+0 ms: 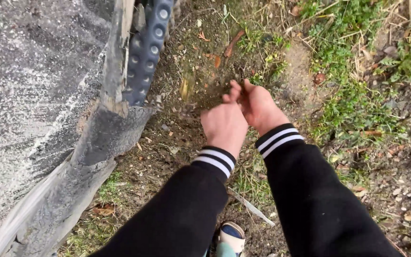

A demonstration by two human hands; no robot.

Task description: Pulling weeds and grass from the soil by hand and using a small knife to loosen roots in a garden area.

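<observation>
My left hand (224, 126) and my right hand (259, 105) are held close together over bare soil (191, 71), touching at the fingers. The left hand shows its back, with the fingers curled down out of sight. The right hand's fingers point up and to the left, slightly apart, and nothing shows in them. Blurred bits of dirt (185, 89) are in the air just left of the hands. Both arms wear black sleeves with white-striped cuffs.
A grey concrete slab (29, 95) fills the left, edged by a worn wooden board (96, 143). A blue-grey studded plastic strip (148, 43) leans by the board. Grass and dead leaves (357, 104) lie to the right. My shoe (231, 237) and a thin pale stick (250, 207) are below.
</observation>
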